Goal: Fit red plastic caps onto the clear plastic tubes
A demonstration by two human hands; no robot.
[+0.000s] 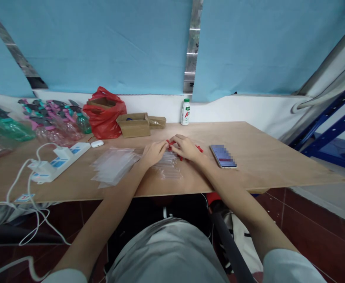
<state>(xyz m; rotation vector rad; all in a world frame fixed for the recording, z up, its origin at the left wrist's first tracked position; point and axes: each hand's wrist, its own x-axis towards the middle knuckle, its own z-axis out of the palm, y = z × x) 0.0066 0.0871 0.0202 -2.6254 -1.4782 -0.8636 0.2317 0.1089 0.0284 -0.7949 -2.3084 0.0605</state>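
Observation:
My left hand [155, 152] and my right hand [187, 147] meet over the table, with fingertips bent in and closed. Between them is a small red piece [171, 145], partly covered by the fingers; its exact kind is too small to make out. Just below my hands lies a row of thin clear sticks [167, 160], side by side, with a second group of clear sticks [171, 174] nearer the table edge. More small red pieces [199, 148] lie beside and under my right hand. A stack of clear plastic bags [113, 166] spreads out left of my left forearm.
A phone [223, 156] lies to the right. Behind stand a white bottle [186, 112], an open cardboard box [134, 126] and a red plastic bag [107, 118]. On the left are a power strip [61, 163] with cables, a white case [97, 144] and several spray bottles [53, 129].

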